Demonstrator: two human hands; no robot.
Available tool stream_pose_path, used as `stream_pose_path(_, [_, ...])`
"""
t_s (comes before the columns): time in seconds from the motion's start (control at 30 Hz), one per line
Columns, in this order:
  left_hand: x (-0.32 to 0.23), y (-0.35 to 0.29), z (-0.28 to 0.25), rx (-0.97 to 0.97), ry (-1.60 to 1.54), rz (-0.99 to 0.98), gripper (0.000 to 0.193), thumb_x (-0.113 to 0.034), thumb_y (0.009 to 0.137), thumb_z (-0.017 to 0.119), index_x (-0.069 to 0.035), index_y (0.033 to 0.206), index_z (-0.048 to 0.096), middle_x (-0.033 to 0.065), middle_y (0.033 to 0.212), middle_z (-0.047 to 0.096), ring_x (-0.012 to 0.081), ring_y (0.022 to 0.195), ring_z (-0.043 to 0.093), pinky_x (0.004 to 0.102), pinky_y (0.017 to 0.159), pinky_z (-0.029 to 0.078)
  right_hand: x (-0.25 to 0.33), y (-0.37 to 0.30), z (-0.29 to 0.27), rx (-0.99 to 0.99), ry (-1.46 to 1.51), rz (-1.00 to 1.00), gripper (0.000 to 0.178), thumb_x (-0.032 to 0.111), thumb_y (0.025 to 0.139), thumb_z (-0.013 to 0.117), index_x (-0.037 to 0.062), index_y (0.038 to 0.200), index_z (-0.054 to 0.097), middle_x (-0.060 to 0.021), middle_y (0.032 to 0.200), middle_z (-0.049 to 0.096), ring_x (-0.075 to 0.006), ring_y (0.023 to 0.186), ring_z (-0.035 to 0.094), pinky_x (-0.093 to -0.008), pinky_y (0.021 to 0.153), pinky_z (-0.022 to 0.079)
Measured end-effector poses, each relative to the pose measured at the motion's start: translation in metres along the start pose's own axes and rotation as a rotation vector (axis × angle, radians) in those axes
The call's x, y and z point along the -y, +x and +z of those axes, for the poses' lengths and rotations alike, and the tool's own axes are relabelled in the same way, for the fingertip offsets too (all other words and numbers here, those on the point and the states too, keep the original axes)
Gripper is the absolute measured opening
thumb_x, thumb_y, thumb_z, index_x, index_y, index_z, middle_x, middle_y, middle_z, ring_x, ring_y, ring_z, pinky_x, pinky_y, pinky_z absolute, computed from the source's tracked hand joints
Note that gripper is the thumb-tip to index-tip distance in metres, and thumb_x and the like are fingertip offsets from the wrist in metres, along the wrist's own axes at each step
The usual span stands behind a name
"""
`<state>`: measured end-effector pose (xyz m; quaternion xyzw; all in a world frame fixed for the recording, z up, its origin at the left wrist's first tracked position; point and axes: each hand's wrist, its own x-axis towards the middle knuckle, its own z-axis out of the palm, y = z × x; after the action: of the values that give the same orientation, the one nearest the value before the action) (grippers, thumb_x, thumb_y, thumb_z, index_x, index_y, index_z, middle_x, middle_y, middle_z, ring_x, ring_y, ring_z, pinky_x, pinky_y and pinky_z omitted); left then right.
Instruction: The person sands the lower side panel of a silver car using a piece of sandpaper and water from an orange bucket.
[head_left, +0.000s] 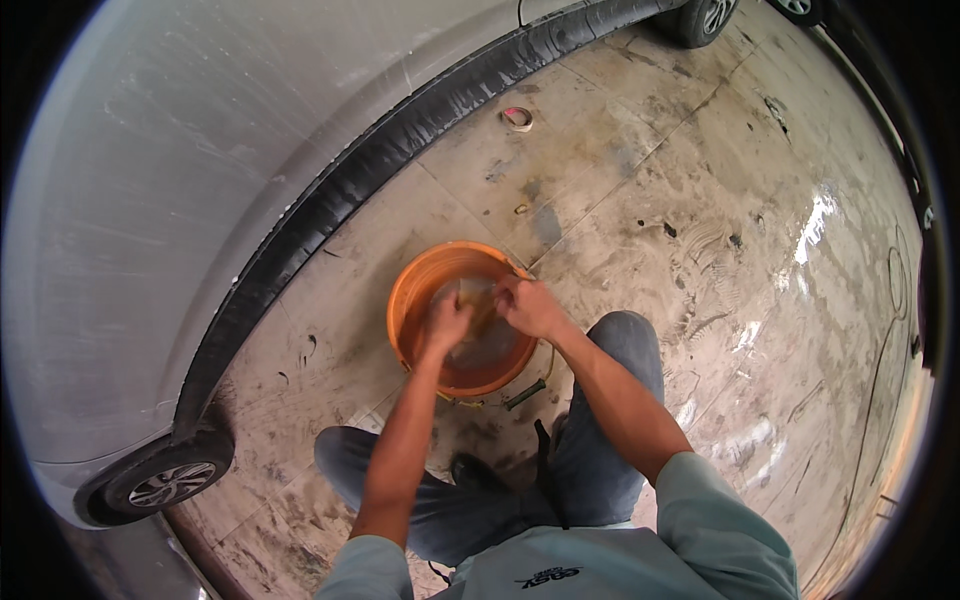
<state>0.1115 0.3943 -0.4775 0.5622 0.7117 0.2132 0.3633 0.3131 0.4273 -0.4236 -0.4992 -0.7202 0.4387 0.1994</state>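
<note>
An orange bucket (402, 312) with cloudy water in it stands on the floor in front of my knees. Both of my hands are inside its opening, over the water. My left hand (448, 322) is closed, and my right hand (528, 306) is closed near the right rim. Stretched between them is a blurred, soft-looking yellowish-brown piece (484, 308), perhaps a cloth; its exact kind is not clear. The bucket's wire handle, with a dark green grip (525, 394), hangs down on the side toward me.
A dusty silver car (220, 110) with a black lower sill (330, 195) borders the left, its wheel (172, 482) at lower left. A roll of tape (518, 119) lies beyond the bucket on stained, partly wet tiles. A thin hose or cable (868, 400) runs along the right.
</note>
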Motion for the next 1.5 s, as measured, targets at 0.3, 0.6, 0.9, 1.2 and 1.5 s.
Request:
stream_pose_path(0.3, [-0.057,-0.02,-0.106,-0.031,-1.071,-0.067,0.034,-0.001,0.091,0.056,-0.001,0.124,0.052,0.0087,0.116,0.062,0.0166,0.104,0.061,0.0315,0.089,0.05,0.033,0.013,-0.018,0.11,0.739,0.124,0.036,0.031,0.083,0.074,0.0025,0.102,0.062,-0.0035,0.082,0.068,-0.0171,0.08,0.065,-0.0308,0.067,0.054])
stream_pose_path(0.6, [-0.053,-0.028,-0.087,-0.111,-1.008,-0.111,0.033,-0.001,0.087,0.066,0.002,0.119,0.057,0.01,0.115,0.065,0.0158,0.1,0.063,0.0298,0.083,0.052,0.018,0.024,-0.02,-0.051,0.824,0.152,0.013,0.012,0.082,0.074,0.003,0.087,0.066,0.0004,0.074,0.062,-0.0062,0.061,0.056,-0.0219,0.056,0.049])
stream_pose_path(0.9, [-0.049,-0.047,-0.085,-0.172,-1.103,-0.287,0.029,-0.012,0.091,0.06,-0.001,0.118,0.054,0.0112,0.104,0.065,0.019,0.084,0.066,0.0281,0.076,0.056,0.05,0.013,-0.041,0.116,1.158,0.154,0.03,0.018,0.09,0.065,0.0096,0.118,0.062,-0.0055,0.101,0.061,-0.0114,0.082,0.059,-0.0241,0.07,0.052])
stream_pose_path(1.2, [-0.036,-0.034,-0.059,0.039,-1.463,-0.423,0.028,-0.027,0.095,0.053,-0.005,0.113,0.05,0.0141,0.107,0.062,0.0266,0.093,0.065,0.0337,0.08,0.058,0.014,0.012,-0.015,-0.172,0.289,-0.24,0.027,0.017,0.081,0.072,0.0044,0.104,0.067,-0.0099,0.098,0.057,-0.0174,0.074,0.056,-0.0307,0.071,0.049])
stream_pose_path(1.5, [0.056,-0.02,0.064,0.564,0.054,-0.022,0.046,-0.043,0.092,0.055,-0.008,0.122,0.063,0.0198,0.122,0.061,0.0276,0.12,0.055,0.0337,0.105,0.036,0.042,0.015,-0.032,-0.055,0.727,0.139,0.026,0.025,0.09,0.066,0.0016,0.101,0.068,-0.0036,0.09,0.064,-0.0113,0.079,0.058,-0.0268,0.069,0.048])
